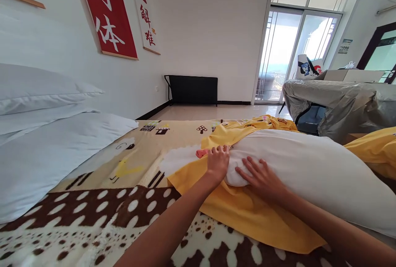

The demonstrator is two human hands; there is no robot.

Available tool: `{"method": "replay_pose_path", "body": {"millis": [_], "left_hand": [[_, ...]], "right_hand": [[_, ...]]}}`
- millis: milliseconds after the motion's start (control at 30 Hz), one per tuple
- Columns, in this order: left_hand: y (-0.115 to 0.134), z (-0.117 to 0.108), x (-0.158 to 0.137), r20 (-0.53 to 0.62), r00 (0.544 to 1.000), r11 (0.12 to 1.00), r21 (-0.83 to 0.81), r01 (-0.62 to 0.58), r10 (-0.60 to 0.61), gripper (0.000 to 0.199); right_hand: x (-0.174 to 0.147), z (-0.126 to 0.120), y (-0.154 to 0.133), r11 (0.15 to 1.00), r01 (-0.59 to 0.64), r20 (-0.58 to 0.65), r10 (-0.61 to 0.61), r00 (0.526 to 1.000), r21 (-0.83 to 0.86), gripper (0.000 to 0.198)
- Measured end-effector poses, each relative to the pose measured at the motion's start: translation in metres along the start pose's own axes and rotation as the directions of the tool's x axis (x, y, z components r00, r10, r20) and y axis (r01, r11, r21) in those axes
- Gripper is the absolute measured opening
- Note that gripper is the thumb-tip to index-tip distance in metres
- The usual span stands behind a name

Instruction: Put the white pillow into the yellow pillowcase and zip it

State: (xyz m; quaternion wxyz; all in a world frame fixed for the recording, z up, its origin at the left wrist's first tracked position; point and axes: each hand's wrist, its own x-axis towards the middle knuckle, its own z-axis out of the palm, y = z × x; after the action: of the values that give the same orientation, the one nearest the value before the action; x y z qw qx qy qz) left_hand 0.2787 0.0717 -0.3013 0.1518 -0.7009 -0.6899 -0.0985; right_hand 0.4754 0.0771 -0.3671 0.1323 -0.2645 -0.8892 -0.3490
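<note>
A plump white pillow (297, 155) lies across the bed to the right, its near end resting on a yellow pillowcase (247, 213). The yellow cloth is spread under that end and also bunched up behind it. My left hand (218, 161) is closed at the pillow's end, fingers curled over the edge of the yellow cloth; a small pink patch shows just beside it. My right hand (262, 178) lies on the white pillow with its fingers spread, pressing on its end. How far the pillow sits inside the cloth cannot be made out.
A patterned blanket (102, 209) covers the bed. White pillows (58, 143) are stacked at the left by the wall. More yellow cloth (374, 149) lies at the right edge. Beyond are a black folded panel (194, 89), a plastic-covered table (343, 98) and glass doors (297, 52).
</note>
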Motion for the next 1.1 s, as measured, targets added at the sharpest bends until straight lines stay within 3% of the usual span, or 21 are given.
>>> {"method": "replay_pose_path", "body": {"millis": [133,267,400,467,567,633,733,833,900,967,1000,1100], "left_hand": [[0.004,-0.016,-0.002,-0.045,0.999,1.000,-0.011,-0.029,0.028,0.037],[0.026,-0.051,0.006,-0.114,0.990,0.995,-0.029,-0.092,0.088,0.035],[0.046,-0.076,0.012,-0.153,0.980,0.989,-0.048,-0.139,0.130,0.029],[0.044,-0.073,0.011,-0.107,0.989,0.992,-0.065,-0.111,0.103,0.030],[0.018,-0.056,0.002,-0.006,0.998,0.996,-0.074,-0.060,0.059,0.035],[-0.007,-0.043,-0.005,0.037,0.999,0.997,-0.068,-0.038,0.040,0.037],[-0.037,-0.032,-0.013,0.055,0.998,0.997,-0.072,-0.036,0.040,0.036],[-0.044,-0.029,-0.013,-0.048,0.977,0.975,-0.074,-0.209,0.206,0.042],[-0.039,-0.028,-0.010,-0.067,0.897,0.895,-0.064,-0.441,0.437,0.040],[-0.034,-0.024,-0.006,-0.001,0.806,0.804,-0.074,-0.590,0.592,0.029],[-0.032,-0.022,-0.005,0.045,0.792,0.792,-0.084,-0.605,0.609,0.025],[-0.027,-0.015,-0.011,0.098,0.830,0.835,-0.069,-0.545,0.550,0.023]], "right_hand": [[0.027,-0.003,0.024,1.000,-0.007,0.022,0.007,1.000,-0.014,0.048],[0.057,-0.013,0.044,0.992,-0.078,0.060,0.072,0.996,0.101,0.036],[0.075,-0.013,0.044,0.969,-0.116,0.074,0.103,0.992,0.218,0.024],[0.071,-0.011,0.035,0.962,-0.056,0.051,0.044,0.998,0.267,0.026],[0.046,-0.013,0.019,0.965,0.024,-0.014,-0.021,1.000,0.263,0.040],[0.018,-0.015,0.012,0.983,-0.035,-0.042,0.043,0.998,0.180,0.055],[-0.024,-0.015,0.012,0.968,-0.250,-0.045,0.251,0.967,0.018,0.067],[-0.047,-0.013,0.025,0.951,-0.302,0.027,0.305,0.952,-0.071,0.069],[-0.047,-0.012,0.037,0.969,-0.231,0.108,0.239,0.965,-0.083,0.067],[-0.039,-0.013,0.047,0.983,-0.164,0.172,0.177,0.969,-0.082,0.064],[-0.034,-0.014,0.052,0.986,-0.146,0.192,0.159,0.968,-0.081,0.063],[-0.017,-0.019,0.058,0.988,-0.139,0.222,0.152,0.963,-0.072,0.061]]}}
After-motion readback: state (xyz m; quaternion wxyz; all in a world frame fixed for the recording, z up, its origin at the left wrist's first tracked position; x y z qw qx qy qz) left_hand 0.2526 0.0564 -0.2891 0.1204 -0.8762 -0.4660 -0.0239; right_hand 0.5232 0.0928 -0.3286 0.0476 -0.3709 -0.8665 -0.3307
